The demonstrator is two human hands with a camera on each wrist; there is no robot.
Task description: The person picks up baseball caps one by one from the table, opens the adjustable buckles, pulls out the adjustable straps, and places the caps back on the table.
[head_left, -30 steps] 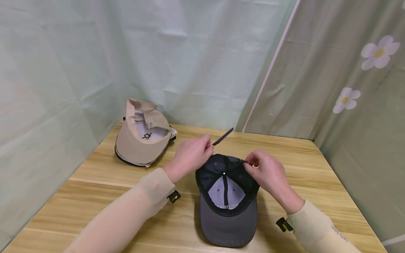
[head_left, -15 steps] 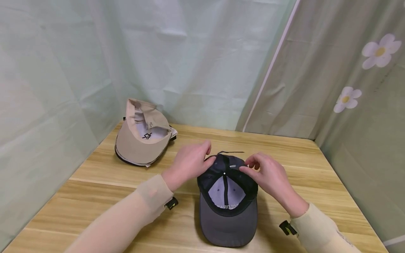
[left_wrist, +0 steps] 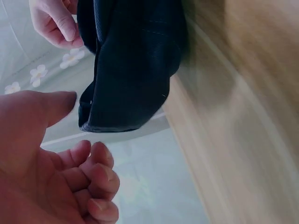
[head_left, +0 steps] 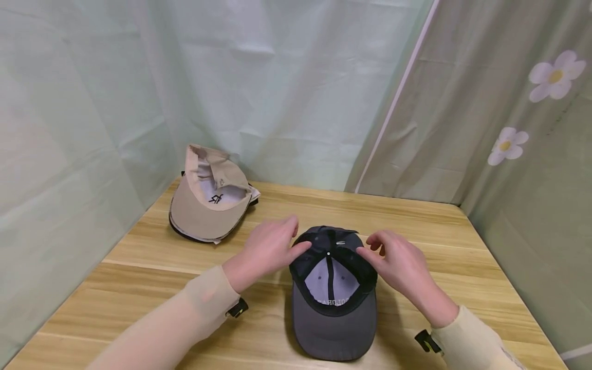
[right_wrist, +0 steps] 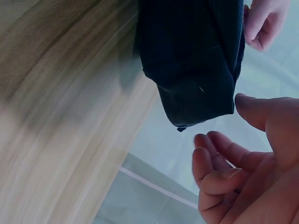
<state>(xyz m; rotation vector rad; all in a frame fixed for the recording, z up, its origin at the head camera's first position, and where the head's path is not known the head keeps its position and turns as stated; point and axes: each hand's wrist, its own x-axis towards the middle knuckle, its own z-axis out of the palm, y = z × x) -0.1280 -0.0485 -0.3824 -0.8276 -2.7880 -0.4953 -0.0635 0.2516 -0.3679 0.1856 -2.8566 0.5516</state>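
Note:
A dark baseball cap [head_left: 334, 334] lies upside down on the table in the head view, its brim facing me and its lining showing mirrored letters. My left hand [head_left: 269, 247] is at the left of the cap's back edge, thumb and fingers parted. At the right of that edge is my right hand [head_left: 401, 263], also with a gap between thumb and fingers. Both wrist views show the dark cloth [left_wrist: 133, 79] just beyond the fingertips, with nothing pinched. A small pale slit-like mark shows inside the cap's back. The strap's end is hard to make out.
A beige cap [head_left: 208, 218] sits upturned at the back left, with darker edges of something beneath it. The wooden table [head_left: 139, 298] is bounded by a pale curtain [head_left: 277, 103] behind and a flowered curtain [head_left: 462, 103] at the right.
A second ago my left hand held a dark strap upright and my right pinched the cap's back edge. Both let go and drew slightly outward; the strap dropped against the cap.

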